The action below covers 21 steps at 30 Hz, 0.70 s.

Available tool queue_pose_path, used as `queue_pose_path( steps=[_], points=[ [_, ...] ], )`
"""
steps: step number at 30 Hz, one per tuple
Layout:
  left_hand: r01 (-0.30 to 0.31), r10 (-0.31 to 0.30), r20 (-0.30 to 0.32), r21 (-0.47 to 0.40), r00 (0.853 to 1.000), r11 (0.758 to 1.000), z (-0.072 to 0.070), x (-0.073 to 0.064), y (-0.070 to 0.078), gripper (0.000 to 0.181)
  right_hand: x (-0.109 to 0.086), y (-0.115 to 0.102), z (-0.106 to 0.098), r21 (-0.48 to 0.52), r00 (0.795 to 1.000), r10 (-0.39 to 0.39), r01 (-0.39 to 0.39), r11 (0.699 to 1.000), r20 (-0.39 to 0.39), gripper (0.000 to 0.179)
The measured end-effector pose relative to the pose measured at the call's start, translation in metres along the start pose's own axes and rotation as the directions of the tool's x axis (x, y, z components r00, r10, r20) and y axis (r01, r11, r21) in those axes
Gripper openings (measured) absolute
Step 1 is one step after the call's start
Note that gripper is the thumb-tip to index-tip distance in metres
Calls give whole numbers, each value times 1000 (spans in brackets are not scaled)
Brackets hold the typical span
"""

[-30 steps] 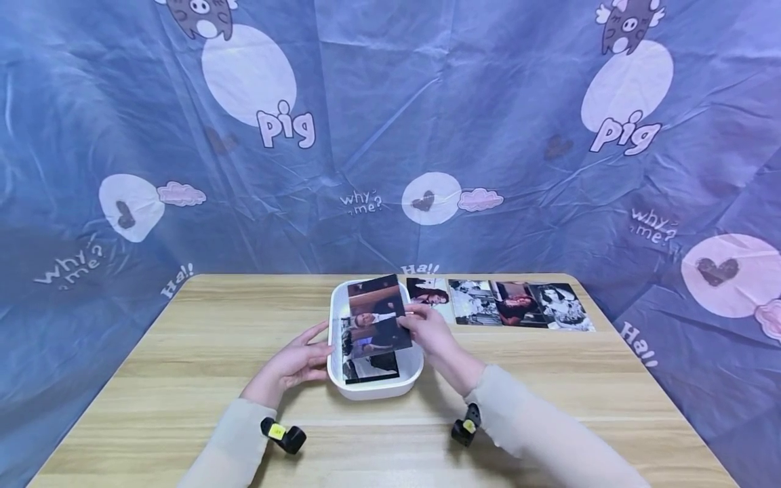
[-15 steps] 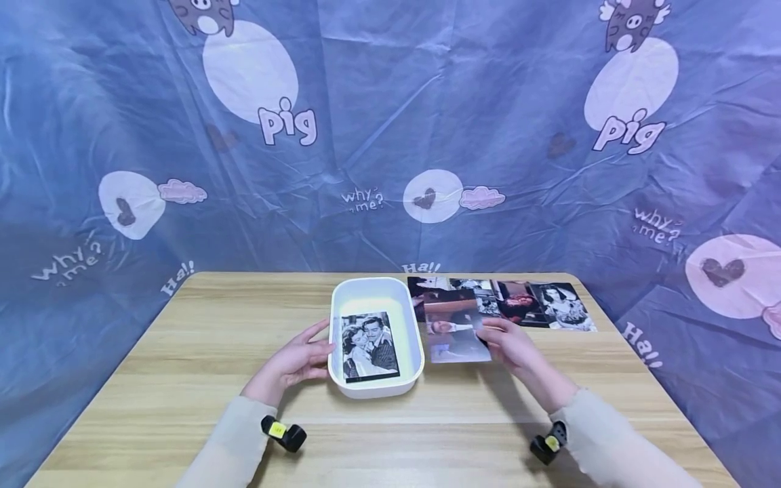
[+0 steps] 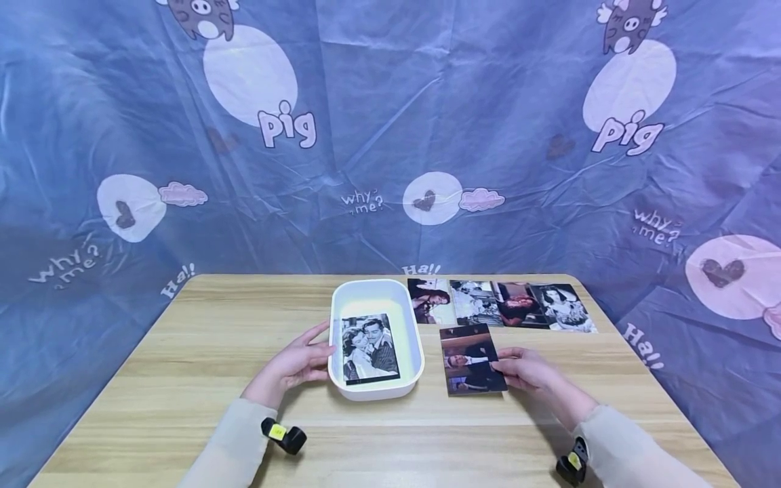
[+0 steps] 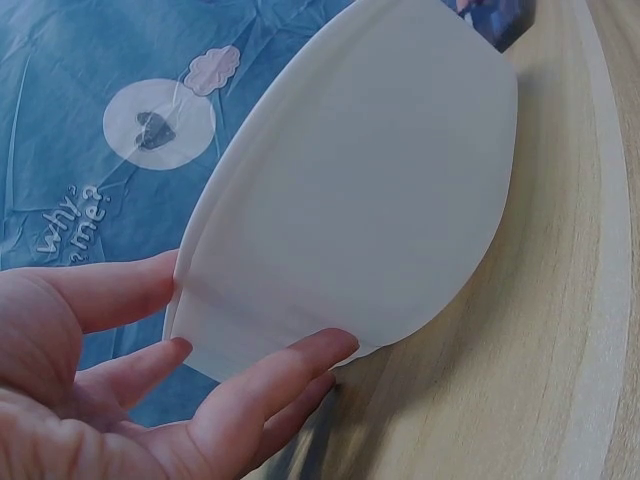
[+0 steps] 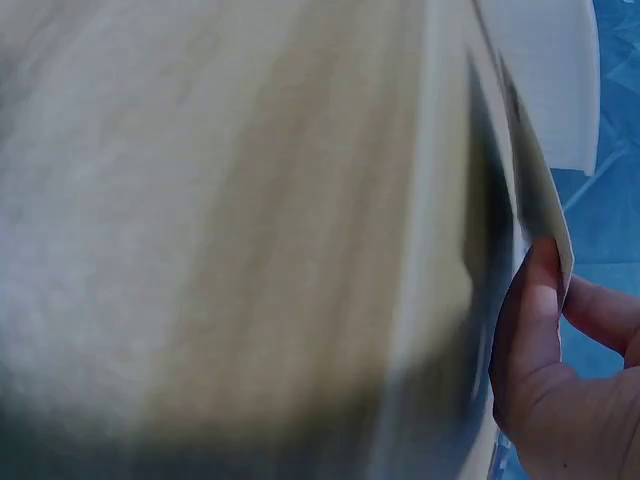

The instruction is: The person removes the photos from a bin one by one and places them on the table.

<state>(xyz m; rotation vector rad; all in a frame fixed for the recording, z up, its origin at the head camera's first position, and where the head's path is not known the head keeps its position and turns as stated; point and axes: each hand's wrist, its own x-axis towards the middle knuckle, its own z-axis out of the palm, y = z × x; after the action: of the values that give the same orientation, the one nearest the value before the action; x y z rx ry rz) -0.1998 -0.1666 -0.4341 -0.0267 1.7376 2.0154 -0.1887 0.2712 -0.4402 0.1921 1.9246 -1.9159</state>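
A white plastic box (image 3: 377, 298) stands mid-table with a black-and-white photo of a couple (image 3: 369, 347) lying on its floor. My left hand (image 3: 302, 359) rests against the box's left side; in the left wrist view its fingers spread along the outer wall (image 4: 370, 180), one at the rim. To the right of the box, my right hand (image 3: 529, 371) pinches the right edge of a colour photo (image 3: 468, 349) of a person in a dark suit. Seen edge-on in the right wrist view, that photo (image 5: 537, 180) sits between thumb and fingers, close over the table.
Along the back right of the wooden table (image 3: 244, 318), several photos lie in a row, from a dark-haired figure (image 3: 429, 301) beside the box to a black-and-white print (image 3: 563, 307) near the right edge. A blue patterned cloth (image 3: 390, 135) hangs behind.
My right hand has carried the colour photo out from over the box, rightward and then down toward the table in front of the row. The left hand and the box have stayed put.
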Motion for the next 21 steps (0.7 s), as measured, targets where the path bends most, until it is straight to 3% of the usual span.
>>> queue_pose_path(
  steps=[12,18,21],
  points=[
    [4,-4,13,5,1000,1000,0,-1,4,75,-3,-3,11,-94,996,6,-14,995,-87,23],
    [4,-4,23,4,1000,1000,-1,-1,6,76,-7,-6,6,-148,999,-39,37,988,-10,41],
    [3,-3,31,3,1000,1000,-2,-1,7,76,-9,-10,4,-208,998,-55,52,977,-12,50]
  ],
)
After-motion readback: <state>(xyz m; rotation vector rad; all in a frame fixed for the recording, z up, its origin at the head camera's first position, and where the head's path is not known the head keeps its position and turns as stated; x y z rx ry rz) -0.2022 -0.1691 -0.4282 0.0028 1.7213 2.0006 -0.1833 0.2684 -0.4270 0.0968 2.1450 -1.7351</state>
